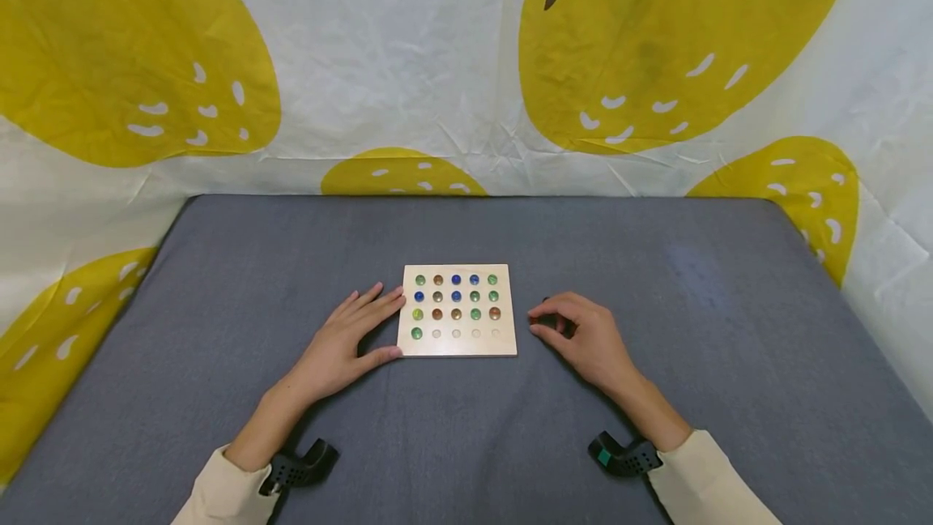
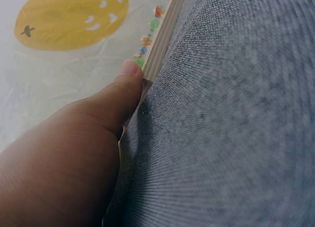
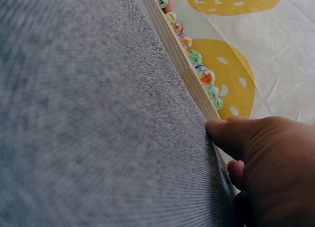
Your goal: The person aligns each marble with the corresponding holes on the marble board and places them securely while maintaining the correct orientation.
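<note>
A pale wooden board lies flat on the cloth, with glass marbles in green, blue, brown and yellow-green seated in rows of hollows. In its front row a green marble fills the leftmost hollow; bare hollows run to its right. My left hand spreads along the board's left side, fingertips and thumb touching the edge. Just off the right edge is my right hand, its fingers loosely bent and thumb near the index finger. I see nothing between them; the palm is hidden.
Grey cloth covers the table. Behind it hangs a white curtain with large yellow fruit prints. Black wrist devices sit on both forearms, below the cream sleeves.
</note>
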The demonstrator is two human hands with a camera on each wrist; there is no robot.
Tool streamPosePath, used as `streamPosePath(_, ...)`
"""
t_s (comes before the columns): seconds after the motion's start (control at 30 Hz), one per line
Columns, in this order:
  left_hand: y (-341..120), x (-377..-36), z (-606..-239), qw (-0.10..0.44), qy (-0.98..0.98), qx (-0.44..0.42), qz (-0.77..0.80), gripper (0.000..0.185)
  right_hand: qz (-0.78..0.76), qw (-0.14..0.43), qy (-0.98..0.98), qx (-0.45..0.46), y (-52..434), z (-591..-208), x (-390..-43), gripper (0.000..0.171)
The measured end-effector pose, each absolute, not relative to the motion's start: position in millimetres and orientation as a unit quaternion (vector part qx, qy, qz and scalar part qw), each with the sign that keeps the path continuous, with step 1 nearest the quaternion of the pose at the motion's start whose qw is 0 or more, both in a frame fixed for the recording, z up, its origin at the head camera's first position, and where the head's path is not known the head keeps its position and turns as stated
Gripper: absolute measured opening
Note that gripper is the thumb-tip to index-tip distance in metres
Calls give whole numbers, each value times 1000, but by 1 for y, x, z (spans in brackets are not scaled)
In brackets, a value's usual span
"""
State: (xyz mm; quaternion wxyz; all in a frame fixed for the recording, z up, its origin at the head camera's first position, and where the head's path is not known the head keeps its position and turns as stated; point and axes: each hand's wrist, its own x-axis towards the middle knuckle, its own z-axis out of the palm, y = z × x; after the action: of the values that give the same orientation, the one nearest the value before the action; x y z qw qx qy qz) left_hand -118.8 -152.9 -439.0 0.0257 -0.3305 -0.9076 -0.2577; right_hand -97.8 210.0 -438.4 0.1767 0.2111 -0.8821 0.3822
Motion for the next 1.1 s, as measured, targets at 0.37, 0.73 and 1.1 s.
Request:
streamPosePath(0.37,-153,-119,-439,30,-908,-331,-255,72,378,166,-887,208,209,-438,-97,22)
streamPosePath(0.73,-152,-119,-441,33,-903,-340,-261,71,387,179,-884,190,204,-426,-92,19)
streamPosePath(1.1,-152,-117,-438,41,-902,-342,-262,71,459,145,-853,205,170,-399,-87,15)
